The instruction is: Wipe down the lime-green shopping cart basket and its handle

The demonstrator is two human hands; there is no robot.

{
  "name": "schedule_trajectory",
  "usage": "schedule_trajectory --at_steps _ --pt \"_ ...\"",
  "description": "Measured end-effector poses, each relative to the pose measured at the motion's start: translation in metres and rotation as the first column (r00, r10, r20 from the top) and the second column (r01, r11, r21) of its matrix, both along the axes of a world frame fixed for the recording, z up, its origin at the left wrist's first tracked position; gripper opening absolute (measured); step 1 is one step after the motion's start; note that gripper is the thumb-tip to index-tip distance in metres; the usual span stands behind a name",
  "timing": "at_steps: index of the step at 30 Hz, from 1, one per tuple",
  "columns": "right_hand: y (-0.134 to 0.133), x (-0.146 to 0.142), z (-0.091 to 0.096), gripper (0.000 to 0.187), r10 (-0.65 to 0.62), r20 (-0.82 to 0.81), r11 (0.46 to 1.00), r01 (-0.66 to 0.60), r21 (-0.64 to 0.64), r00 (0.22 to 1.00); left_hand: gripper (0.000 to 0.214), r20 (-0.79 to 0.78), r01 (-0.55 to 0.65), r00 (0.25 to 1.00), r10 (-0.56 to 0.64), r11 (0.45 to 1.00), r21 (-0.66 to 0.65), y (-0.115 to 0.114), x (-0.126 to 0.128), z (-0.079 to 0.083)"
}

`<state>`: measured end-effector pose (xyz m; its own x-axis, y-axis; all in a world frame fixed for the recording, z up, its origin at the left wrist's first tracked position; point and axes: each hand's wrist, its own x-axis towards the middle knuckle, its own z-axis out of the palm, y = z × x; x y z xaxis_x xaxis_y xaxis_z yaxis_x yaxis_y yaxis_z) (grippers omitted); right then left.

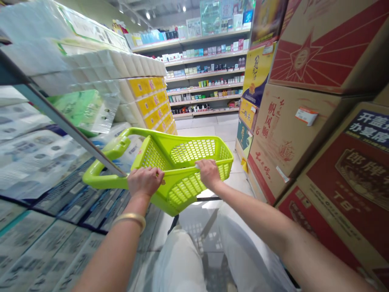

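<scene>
stacked cardboard boxes (282,125), stocked shelves (212,37), green package (77,107)

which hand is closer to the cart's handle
The left hand, with a bangle near its wrist; the right hand holds the cart farther from its handle.

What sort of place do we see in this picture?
Most likely a shop, perhaps a supermarket aisle: there is a green shopping cart, shelves lined with small packaged goods at the back, and stacked cartons on the right with what look like price labels.
</scene>
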<state>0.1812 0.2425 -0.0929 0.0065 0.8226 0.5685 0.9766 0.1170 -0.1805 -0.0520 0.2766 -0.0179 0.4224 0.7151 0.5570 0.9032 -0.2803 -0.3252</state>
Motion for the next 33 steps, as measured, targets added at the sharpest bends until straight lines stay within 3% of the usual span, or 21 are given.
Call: schedule_trajectory --at_steps 4,7,10,13,17,21,25,30,33 --pt "0.006 -0.086 0.016 0.03 0.18 -0.052 0.982 -0.176 0.061 0.982 0.04 -0.017 0.005 1.0 -0.005 1.0 -0.002 -0.01 -0.003 0.005" --pt "0.005 -0.101 0.018 0.029 0.264 0.006 0.96 -0.264 0.092 0.964 0.038 -0.024 0.025 0.999 -0.025 1.0 -0.004 -0.014 -0.012 0.006" --pt "-0.002 -0.066 0.007 0.031 0.325 0.131 0.932 -0.341 0.122 0.937 0.037 -0.035 0.049 0.998 -0.049 0.999 -0.006 -0.013 -0.023 0.006" --pt "-0.014 -0.009 -0.009 0.029 0.288 0.195 0.943 -0.313 0.114 0.938 0.035 -0.03 0.065 0.997 -0.065 0.998 -0.001 -0.01 -0.032 0.005" --pt "-0.032 0.054 -0.025 0.03 0.148 0.174 0.979 -0.169 0.112 0.974 0.034 -0.013 0.082 0.997 -0.082 0.997 0.004 -0.008 -0.033 0.005" --pt "-0.039 0.07 -0.028 0.035 -0.03 0.086 0.994 0.021 0.109 0.996 0.036 0.004 0.094 0.996 -0.094 0.995 0.021 -0.008 -0.028 0.005" --pt "-0.031 0.02 -0.015 0.033 -0.085 -0.002 0.993 0.085 0.078 0.996 0.034 0.032 0.087 0.996 -0.088 0.995 0.039 -0.01 -0.025 0.003" --pt "-0.014 -0.086 0.011 0.03 0.093 -0.048 0.994 -0.09 0.055 0.995 0.033 0.009 0.066 0.998 -0.066 0.996 0.064 -0.017 -0.024 0.003" --pt "-0.011 -0.113 0.017 0.028 0.166 -0.051 0.985 -0.163 0.055 0.985 0.033 -0.016 0.07 0.997 -0.069 0.995 0.072 -0.021 -0.028 0.003"
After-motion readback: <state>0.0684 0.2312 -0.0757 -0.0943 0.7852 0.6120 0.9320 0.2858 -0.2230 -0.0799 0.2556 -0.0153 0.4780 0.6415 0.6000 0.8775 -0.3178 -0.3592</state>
